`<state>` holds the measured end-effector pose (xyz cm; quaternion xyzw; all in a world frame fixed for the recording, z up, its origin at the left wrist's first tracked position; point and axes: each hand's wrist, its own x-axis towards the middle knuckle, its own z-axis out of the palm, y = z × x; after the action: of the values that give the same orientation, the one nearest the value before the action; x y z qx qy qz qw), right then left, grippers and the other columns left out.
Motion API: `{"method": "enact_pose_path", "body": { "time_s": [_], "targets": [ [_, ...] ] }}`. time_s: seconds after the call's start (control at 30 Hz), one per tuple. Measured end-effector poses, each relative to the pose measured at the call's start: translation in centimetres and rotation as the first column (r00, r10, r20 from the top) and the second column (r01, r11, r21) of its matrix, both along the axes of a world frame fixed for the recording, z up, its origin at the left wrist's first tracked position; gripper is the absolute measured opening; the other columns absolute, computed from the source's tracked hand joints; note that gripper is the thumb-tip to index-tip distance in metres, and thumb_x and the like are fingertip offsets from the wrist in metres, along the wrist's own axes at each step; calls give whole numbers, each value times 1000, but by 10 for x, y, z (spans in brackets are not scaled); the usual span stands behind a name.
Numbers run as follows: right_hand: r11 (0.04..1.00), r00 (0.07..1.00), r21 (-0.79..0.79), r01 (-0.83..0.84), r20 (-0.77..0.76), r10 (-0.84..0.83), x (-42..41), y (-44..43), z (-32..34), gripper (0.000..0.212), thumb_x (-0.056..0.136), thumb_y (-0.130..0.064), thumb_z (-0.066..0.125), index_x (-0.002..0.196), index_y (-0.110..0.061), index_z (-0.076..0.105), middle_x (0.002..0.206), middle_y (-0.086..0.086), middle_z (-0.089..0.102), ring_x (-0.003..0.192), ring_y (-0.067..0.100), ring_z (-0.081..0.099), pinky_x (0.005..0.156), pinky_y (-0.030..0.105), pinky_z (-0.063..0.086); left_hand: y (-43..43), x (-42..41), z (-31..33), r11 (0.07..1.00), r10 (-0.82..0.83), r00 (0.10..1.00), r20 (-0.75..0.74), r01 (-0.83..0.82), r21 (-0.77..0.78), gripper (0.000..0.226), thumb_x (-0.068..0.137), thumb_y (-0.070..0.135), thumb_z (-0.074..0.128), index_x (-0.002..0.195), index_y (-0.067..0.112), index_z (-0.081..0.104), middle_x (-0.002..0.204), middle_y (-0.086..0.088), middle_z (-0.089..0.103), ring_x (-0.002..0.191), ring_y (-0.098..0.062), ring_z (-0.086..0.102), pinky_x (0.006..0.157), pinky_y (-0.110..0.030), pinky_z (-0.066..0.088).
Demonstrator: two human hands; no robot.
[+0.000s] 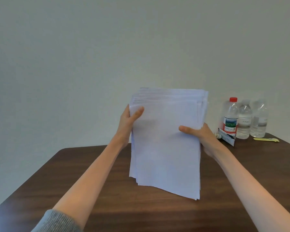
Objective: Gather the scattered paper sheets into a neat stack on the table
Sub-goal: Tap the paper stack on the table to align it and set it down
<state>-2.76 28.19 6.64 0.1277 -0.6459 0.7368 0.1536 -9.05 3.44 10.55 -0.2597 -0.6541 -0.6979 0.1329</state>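
Both hands gripped a thick white paper stack upright, long axis vertical: left hand and right hand clasped opposite side edges above the dark brown wooden table.

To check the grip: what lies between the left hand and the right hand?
The paper stack; left hand and right hand grip its sides. Head view.

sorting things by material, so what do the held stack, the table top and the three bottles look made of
Stack: thin matte white paper; separate sheet edges fan out at top and bottom.
Table top: dark brown wood or wood-look laminate, unclear which; streaky grain, soft sheen.
Bottles: probably clear plastic; see-through walls with bright glints, one red-capped.
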Motion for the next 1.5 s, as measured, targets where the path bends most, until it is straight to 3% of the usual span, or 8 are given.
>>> {"method": "enact_pose_path", "body": {
  "time_s": [0.1, 0.27, 0.47, 0.63, 0.83, 1.0, 1.27, 1.5],
  "targets": [
    [997, 997, -56, 50, -48, -53, 0, 4, 7, 56, 57, -28, 89, 108, -17, 68, 100, -1, 76, 91, 17, 73, 68, 26, 57, 4, -1, 4, 992, 60, 998, 7, -61, 109, 48, 83, 40, 68, 125, 21, 54, 113, 5, 70, 101, -11, 68, 78, -28, 52],
    [989, 985, -44, 144, -93, -148, 3, -9, 6, 31, 72, -9, 80, 100, -18, 70, 94, -1, 76, 87, 17, 73, 76, 33, 60, 8, -1, -9, 994, 91, 994, -66, -95, -51, 41, 94, 25, 64, 133, 21, 53, 126, 3, 65, 113, -11, 63, 93, -33, 54],
    [902, 861, -42, 430, -282, -423, 5, -26, 20, 19, 83, -9, 73, 97, -21, 67, 92, -7, 69, 90, 16, 67, 82, 34, 54, 9, 8, 14, 977, 188, 963, -191, -203, -63, 25, 103, 24, 45, 127, 24, 49, 123, 8, 59, 110, 2, 58, 89, -17, 49],
    [950, 945, -92, 300, -107, -309, 8, -21, -2, 23, 82, -17, 76, 100, -26, 64, 98, -3, 72, 91, 18, 71, 79, 35, 59, -9, 2, -38, 991, 128, 983, 135, -123, -47, 33, 101, 44, 40, 119, 16, 46, 112, 2, 62, 102, -14, 64, 84, -36, 54],
    [970, 982, -154, 187, 53, -181, 8, -2, -21, 45, 75, -32, 75, 116, -15, 65, 109, 5, 73, 94, 22, 72, 71, 31, 59, -35, 1, -102, 998, 64, 954, 294, -57, -32, 12, 98, 15, 55, 100, 3, 58, 102, -14, 72, 95, -28, 68, 85, -40, 54],
    [978, 986, -132, 160, 69, -152, 3, 0, -20, 27, 85, -24, 70, 110, -15, 66, 104, 4, 75, 92, 22, 73, 72, 31, 60, -45, 0, -126, 990, 97, 944, 316, -60, -127, 15, 94, 13, 61, 100, 2, 68, 102, -12, 74, 98, -30, 69, 88, -39, 57],
    [979, 988, -142, 146, 76, -136, 2, 0, -19, 28, 85, -25, 68, 110, -14, 65, 101, 2, 75, 89, 19, 73, 69, 28, 59, -53, 2, -137, 991, 46, 944, 326, -3, -131, 12, 92, 13, 64, 93, 2, 65, 104, -21, 69, 97, -32, 68, 89, -40, 56],
    [983, 992, -141, 119, 67, -110, 7, -5, -14, 36, 70, -29, 74, 102, -15, 67, 94, -1, 76, 86, 17, 73, 70, 28, 60, -48, -1, -143, 962, 164, 943, 290, -87, -258, 7, 81, 10, 76, 81, 4, 71, 94, -7, 74, 93, -21, 69, 90, -33, 53]
  ]
}}
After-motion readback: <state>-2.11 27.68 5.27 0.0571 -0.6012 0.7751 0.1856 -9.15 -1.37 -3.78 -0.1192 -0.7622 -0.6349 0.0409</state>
